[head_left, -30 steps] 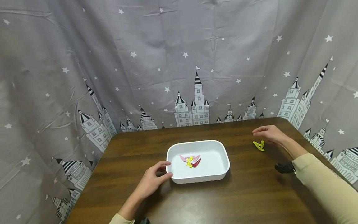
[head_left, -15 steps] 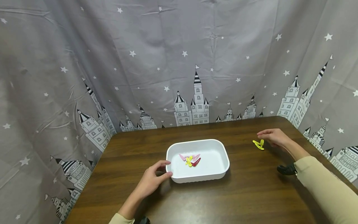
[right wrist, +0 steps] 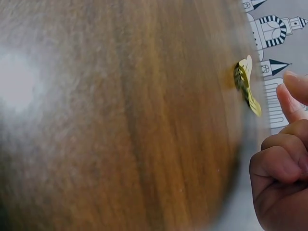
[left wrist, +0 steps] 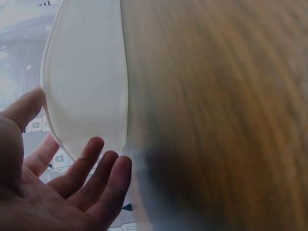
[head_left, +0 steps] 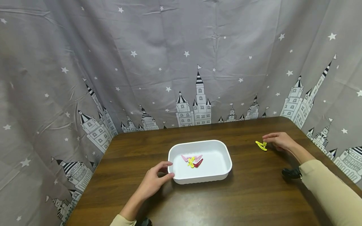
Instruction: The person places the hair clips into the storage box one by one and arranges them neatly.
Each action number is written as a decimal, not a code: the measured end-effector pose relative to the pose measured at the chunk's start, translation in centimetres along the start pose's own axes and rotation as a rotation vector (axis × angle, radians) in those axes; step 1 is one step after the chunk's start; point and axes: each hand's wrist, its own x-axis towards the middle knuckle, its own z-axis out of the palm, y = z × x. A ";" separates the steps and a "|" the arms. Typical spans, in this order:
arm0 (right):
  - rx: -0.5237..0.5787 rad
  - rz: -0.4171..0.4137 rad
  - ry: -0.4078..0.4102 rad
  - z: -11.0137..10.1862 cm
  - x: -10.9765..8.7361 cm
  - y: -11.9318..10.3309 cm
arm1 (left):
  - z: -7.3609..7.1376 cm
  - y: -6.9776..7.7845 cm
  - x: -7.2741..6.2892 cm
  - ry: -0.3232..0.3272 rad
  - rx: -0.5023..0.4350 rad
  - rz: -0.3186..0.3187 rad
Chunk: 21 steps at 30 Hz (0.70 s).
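A white rectangular tray (head_left: 202, 181) stands in the middle of the table. My left hand (head_left: 154, 181) touches its left end, thumb and index finger spread against the rim; in the left wrist view that hand (left wrist: 72, 187) lies along the outer wall. Yellow snap hair clips (head_left: 261, 146) lie on the table at the right. Over them is my right hand (head_left: 280, 141), its index finger reaching above the clips. In the right wrist view a small gap separates the fingertips from the yellow clips (right wrist: 248, 86), and the other fingers are bent.
Inside the tray lie pink clips (head_left: 185, 158), yellow clips (head_left: 191, 162) and a dark red clip (head_left: 199, 163). The brown wooden table (head_left: 226, 204) ends at a grey curtain (head_left: 147, 75) with stars and castles. A black strap device (head_left: 291, 173) sits at my right wrist.
My right hand has come down and slightly right, closer to the yellow clips. The left hand, the tray and the clips in it keep their places.
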 end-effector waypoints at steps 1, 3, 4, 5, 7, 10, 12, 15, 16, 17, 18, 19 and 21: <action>-0.002 0.003 -0.002 0.0 -0.1 0.0 | 0.0 0.0 0.0 0.000 0.001 0.000; -0.009 0.008 -0.008 0.0 -0.2 0.1 | 0.0 0.0 0.0 0.001 0.001 0.000; -0.010 0.016 -0.011 0.0 -0.3 0.1 | 0.0 -0.1 0.0 0.001 0.000 0.002; -0.009 0.020 -0.011 0.0 -0.4 0.1 | 0.0 -0.1 0.0 0.001 0.001 0.002; -0.005 0.025 -0.010 0.1 -0.5 0.2 | 0.0 -0.1 0.0 0.001 0.003 0.002; -0.006 0.030 -0.006 0.0 -0.7 0.5 | 0.0 -0.1 0.0 0.002 0.003 -0.002; -0.024 0.030 -0.002 0.0 -0.7 0.8 | 0.1 -0.1 0.0 0.003 0.003 -0.004; -0.066 0.034 0.010 0.1 -0.9 1.2 | 0.0 0.0 0.0 0.002 0.000 -0.004; -0.079 0.031 0.018 0.2 -0.9 1.2 | 0.0 0.0 0.0 0.002 0.000 -0.003; -0.097 0.025 0.024 0.3 -1.0 1.2 | 0.0 0.0 0.0 0.003 0.000 -0.003; -0.119 0.011 0.033 0.4 -1.1 1.3 | 0.0 0.0 0.0 0.003 -0.001 -0.003; -0.138 0.002 0.043 0.5 -1.1 1.3 | 0.0 -0.1 0.0 0.002 -0.002 -0.002; -0.180 -0.020 0.066 0.7 -1.2 1.2 | 0.0 -0.1 0.0 0.003 -0.003 0.000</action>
